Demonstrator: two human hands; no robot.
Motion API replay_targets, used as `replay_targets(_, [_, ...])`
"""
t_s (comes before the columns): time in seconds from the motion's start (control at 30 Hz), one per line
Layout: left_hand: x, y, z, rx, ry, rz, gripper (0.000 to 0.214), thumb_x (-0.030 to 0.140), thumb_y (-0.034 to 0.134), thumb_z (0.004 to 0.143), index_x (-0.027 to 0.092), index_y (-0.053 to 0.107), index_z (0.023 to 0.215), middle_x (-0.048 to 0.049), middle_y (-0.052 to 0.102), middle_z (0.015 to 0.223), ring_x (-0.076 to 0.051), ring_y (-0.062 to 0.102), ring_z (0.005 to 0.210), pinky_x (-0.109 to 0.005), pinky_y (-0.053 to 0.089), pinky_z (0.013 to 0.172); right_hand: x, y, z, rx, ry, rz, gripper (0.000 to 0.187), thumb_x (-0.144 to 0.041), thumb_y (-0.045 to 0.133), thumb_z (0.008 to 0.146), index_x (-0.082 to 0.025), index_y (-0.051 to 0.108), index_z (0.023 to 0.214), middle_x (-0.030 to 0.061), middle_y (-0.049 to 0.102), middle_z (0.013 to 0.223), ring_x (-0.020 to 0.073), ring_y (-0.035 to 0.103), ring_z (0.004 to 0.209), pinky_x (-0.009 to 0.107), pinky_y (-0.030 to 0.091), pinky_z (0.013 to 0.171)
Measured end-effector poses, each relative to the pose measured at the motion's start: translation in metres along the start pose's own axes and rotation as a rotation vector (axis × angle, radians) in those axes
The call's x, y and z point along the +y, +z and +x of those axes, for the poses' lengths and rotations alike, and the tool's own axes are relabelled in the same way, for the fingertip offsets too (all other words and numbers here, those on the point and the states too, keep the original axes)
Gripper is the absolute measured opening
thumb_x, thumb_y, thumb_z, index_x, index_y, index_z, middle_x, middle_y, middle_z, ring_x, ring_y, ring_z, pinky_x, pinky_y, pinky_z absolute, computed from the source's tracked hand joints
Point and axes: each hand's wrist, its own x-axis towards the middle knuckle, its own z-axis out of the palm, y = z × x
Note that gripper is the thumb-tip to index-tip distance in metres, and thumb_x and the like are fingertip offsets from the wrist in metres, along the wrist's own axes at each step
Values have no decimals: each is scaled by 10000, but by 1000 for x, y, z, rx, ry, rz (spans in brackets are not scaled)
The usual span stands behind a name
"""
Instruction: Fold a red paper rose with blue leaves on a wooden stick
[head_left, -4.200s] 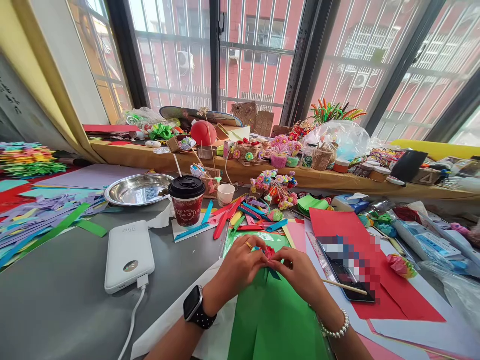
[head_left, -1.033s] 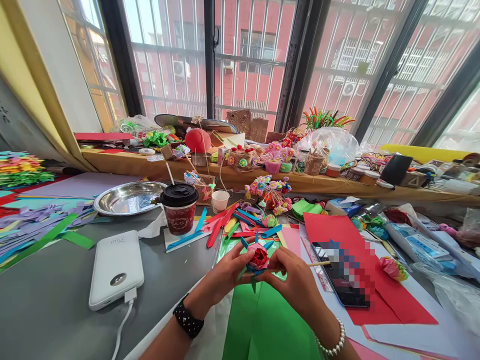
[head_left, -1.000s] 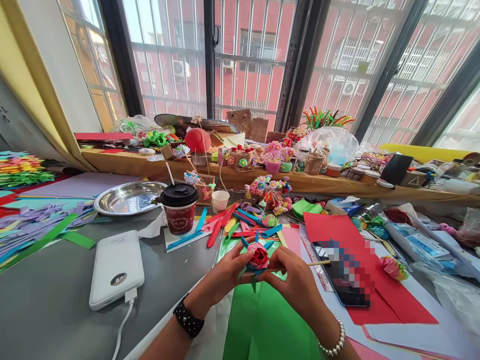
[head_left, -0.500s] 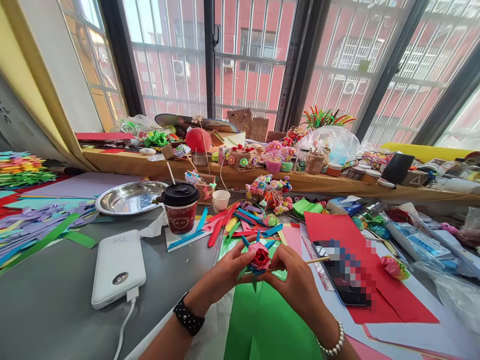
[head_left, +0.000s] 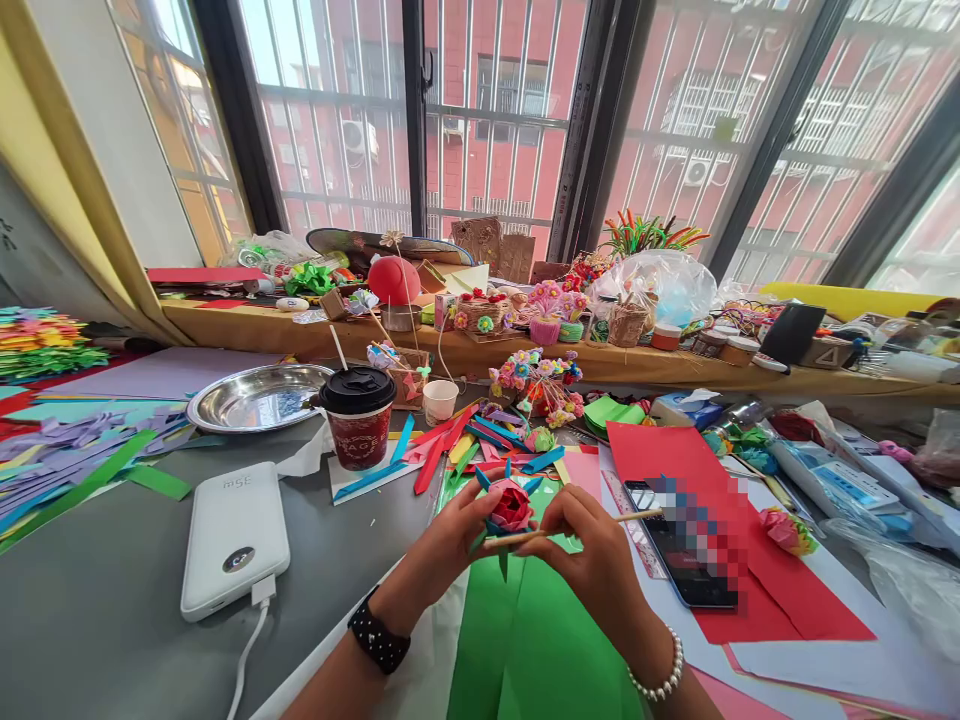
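A red and pink paper flower (head_left: 511,505) with blue and green pointed strips around it is held up over the green paper (head_left: 547,640). My left hand (head_left: 455,527) is closed round its left side, the thumb near the red petals. In my right hand (head_left: 589,535), a thin wooden stick (head_left: 637,515) is pinched between thumb and fingers. The stick lies almost level, its left end in front of the flower's lower edge. Whether it touches the petals I cannot tell. The underside of the flower is hidden.
A lidded drink cup (head_left: 358,418), a steel plate (head_left: 259,397) and a white power bank (head_left: 235,540) with a cable stand at left. Folded paper strips (head_left: 442,445) lie ahead. On the right are a phone (head_left: 679,545), red paper (head_left: 787,580) and another paper flower (head_left: 787,530).
The stick's left end now shows in front of the flower's lower edge. The flower has shifted slightly left, and the whole view has moved a little.
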Motion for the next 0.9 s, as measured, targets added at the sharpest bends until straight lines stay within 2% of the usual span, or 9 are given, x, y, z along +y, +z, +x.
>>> replay_targets(0.07, [-2, -1, 2, 42, 33, -42, 474, 288, 517, 778, 240, 344, 1217, -28, 602, 873, -157, 577, 847, -271, 447, 736, 0, -5, 0, 87, -8, 34, 253, -385, 548, 759, -192, 470, 615, -13, 489, 596, 114, 471, 544, 218, 379, 500])
replay_targets(0.17, [-2, -1, 3, 23, 57, -61, 507, 284, 503, 790, 230, 292, 1249, -49, 611, 903, -169, 574, 885, -284, 438, 763, 0, -10, -1, 169, -75, -3, 249, -400, 557, 749, -188, 519, 623, -7, 508, 573, 115, 476, 529, 227, 371, 505])
replay_targets(0.33, [-4, 0, 1, -31, 44, -52, 506, 269, 541, 766, 229, 333, 1225, -37, 620, 900, -167, 578, 868, -262, 428, 734, -2, -5, -3, 104, -194, -107, 208, -380, 579, 737, -183, 577, 670, 10, 553, 578, 122, 504, 517, 226, 366, 483])
replay_targets(0.43, [-4, 0, 1, -64, 44, -59, 489, 263, 562, 750, 204, 370, 1196, -48, 629, 869, -169, 595, 817, -275, 434, 730, -1, -4, -2, 156, -145, -106, 202, -357, 566, 754, -184, 577, 651, 9, 556, 574, 116, 507, 518, 220, 375, 493])
replay_targets(0.53, [-2, 0, 1, -40, 67, -82, 490, 291, 523, 777, 180, 335, 1216, -70, 641, 845, -179, 606, 819, -290, 440, 735, 2, -9, -1, 206, -105, -41, 216, -366, 574, 746, -180, 566, 636, 5, 552, 572, 107, 501, 508, 216, 389, 497])
replay_targets(0.63, [-3, -1, 2, 18, 120, -94, 474, 324, 474, 801, 179, 325, 1227, -84, 644, 873, -187, 604, 829, -303, 451, 717, 3, -13, 1, 85, -169, 3, 205, -382, 613, 705, -180, 588, 737, 6, 571, 618, 116, 530, 539, 219, 414, 500])
replay_targets(0.73, [-5, -2, 4, 66, 145, -83, 440, 367, 462, 794, 163, 402, 1179, -94, 646, 908, -191, 598, 834, -301, 457, 705, 4, -12, 1, -41, -266, 16, 194, -299, 594, 740, -195, 588, 904, 28, 603, 737, 129, 568, 634, 223, 449, 538])
replay_targets(0.9, [-6, -2, 4, 74, 119, -53, 387, 430, 481, 764, 134, 539, 1008, -88, 660, 872, -201, 600, 831, -292, 456, 709, 6, -5, 1, -41, -340, 9, 216, -156, 526, 788, -210, 562, 994, 39, 620, 823, 123, 585, 725, 217, 475, 603])
